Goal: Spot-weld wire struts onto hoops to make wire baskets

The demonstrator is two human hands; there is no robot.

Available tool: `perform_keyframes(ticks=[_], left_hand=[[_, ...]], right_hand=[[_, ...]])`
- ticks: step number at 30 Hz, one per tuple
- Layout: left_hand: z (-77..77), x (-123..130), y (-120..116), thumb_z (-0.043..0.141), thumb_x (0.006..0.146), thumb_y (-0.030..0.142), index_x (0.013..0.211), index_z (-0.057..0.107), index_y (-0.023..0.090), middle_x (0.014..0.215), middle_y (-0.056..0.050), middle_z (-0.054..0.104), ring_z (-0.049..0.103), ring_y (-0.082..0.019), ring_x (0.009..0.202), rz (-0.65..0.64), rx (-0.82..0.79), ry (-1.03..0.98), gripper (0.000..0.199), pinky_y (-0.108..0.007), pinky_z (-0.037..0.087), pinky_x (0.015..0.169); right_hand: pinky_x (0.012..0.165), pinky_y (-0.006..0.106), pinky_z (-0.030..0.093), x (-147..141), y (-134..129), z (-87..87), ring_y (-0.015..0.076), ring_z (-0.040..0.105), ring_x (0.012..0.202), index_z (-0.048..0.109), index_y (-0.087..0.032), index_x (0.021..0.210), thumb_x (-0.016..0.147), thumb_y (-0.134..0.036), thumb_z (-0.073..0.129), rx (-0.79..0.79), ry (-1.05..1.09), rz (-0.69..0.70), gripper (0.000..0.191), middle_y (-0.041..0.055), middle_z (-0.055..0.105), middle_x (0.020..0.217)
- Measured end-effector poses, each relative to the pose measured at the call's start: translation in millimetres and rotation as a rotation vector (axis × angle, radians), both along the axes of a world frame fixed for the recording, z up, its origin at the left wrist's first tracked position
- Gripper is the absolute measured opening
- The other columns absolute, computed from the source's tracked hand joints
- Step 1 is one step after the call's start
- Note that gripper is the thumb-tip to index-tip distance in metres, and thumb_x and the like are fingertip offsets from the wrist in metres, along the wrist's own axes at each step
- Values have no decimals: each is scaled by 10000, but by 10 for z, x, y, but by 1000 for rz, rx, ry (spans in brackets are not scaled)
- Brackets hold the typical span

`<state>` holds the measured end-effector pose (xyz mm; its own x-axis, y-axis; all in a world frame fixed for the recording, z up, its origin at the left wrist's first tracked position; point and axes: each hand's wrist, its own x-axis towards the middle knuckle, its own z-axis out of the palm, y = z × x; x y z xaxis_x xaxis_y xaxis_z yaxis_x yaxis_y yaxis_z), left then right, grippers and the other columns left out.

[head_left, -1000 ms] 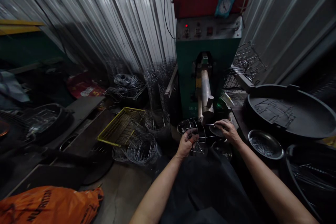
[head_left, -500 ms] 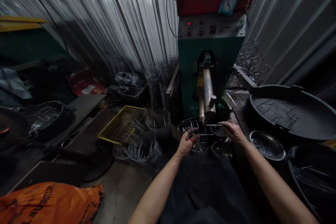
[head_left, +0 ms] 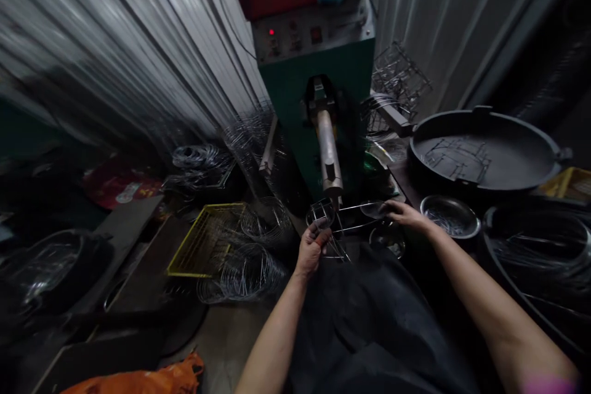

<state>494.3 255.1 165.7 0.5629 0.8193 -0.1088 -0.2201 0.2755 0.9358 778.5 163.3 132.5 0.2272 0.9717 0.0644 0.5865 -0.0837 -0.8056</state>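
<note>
Below the machine's metal arm [head_left: 329, 154], my left hand [head_left: 313, 247] is closed around a wire frame [head_left: 341, 252] of thin crossing rods. The frame lies just under the arm's tip, over my dark apron [head_left: 364, 320]. On the other side, my right hand [head_left: 405, 215] has its fingers pinched at the right end of a thin wire rod [head_left: 357, 207], which runs left toward the arm's tip. A second wire stretches below it; I cannot tell whether it joins the frame. Round metal dishes sit under and beside the hands, partly hidden.
A green machine [head_left: 318, 61] with a lit red light stands ahead. At left are a yellow basket [head_left: 203, 240] and wire rings [head_left: 253, 271]. A large black pan [head_left: 484, 148], a steel bowl [head_left: 450, 217] of small rods and a dark tub [head_left: 545, 258] stand right.
The view has swung right, so the machine appears further left. The wire frame has turned under the arm's tip, and now two wires extend toward my right hand. Both hands remain closed.
</note>
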Motion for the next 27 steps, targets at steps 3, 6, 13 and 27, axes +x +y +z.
perform_keyframes(ticks=[3,6,13,27], left_hand=[[2,7,-2,694,626,317,997,567,149,541,62,508,336,1,349,9,13,27,427,-145,209,338],[-11,16,-7,696,625,305,999,565,149,520,72,491,321,6,335,21,19,23,427,-143,196,335],[-22,26,-12,702,616,322,1001,564,149,547,60,520,343,1,348,35,-2,38,445,-141,213,339],[-44,40,18,701,619,330,992,566,134,566,44,522,364,-9,377,0,-18,-43,442,-137,207,330]], right_hand=[[737,305,464,-46,40,-93,183,590,772,586,-181,827,737,-261,467,116,-27,-92,170,34,639,803],[713,298,464,-57,87,-202,179,593,752,586,-192,828,755,-241,450,183,-66,-133,161,36,642,787],[644,259,458,-30,133,-306,159,591,683,571,-180,847,762,-210,420,231,-125,-140,176,37,635,743],[633,292,485,24,185,-321,172,594,667,565,-184,823,767,-244,408,251,-121,-123,177,38,629,728]])
